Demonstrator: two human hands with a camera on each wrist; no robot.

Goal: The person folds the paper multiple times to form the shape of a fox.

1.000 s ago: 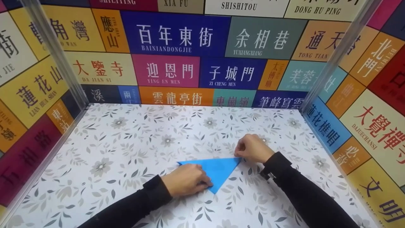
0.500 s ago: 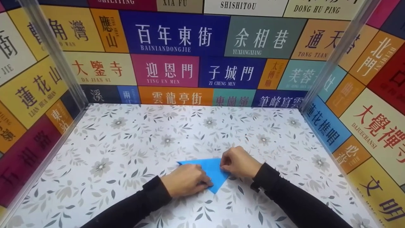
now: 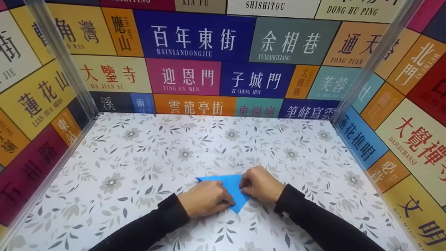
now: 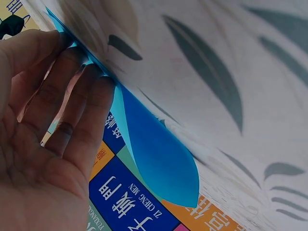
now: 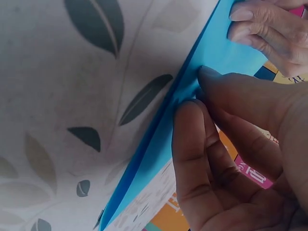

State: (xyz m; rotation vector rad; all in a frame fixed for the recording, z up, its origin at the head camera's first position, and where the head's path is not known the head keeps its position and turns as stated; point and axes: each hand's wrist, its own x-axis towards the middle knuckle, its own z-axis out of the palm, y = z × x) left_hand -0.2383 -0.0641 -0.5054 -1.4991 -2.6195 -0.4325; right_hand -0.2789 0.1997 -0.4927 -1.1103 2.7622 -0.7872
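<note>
A sheet of blue paper, folded to a triangle, lies on the table with one tip pointing toward me. My left hand rests on its left part, fingertips and thumb pressing the paper down. Beyond those fingers, in the left wrist view, a paper flap stands up in a curve. My right hand pinches at the paper's right side, thumb and fingertips close together. The right wrist view shows layered paper under those fingertips, its edges slightly parted. The right corner is hidden behind my right hand in the head view.
A white cloth with grey flowers and leaves covers the table. Colourful panels with Chinese lettering form a back wall and side walls. Clear corner posts stand where the walls meet.
My right hand has moved from the paper's far right corner inward, left and toward me, over its right part. The left hand has stayed in place on the paper.
</note>
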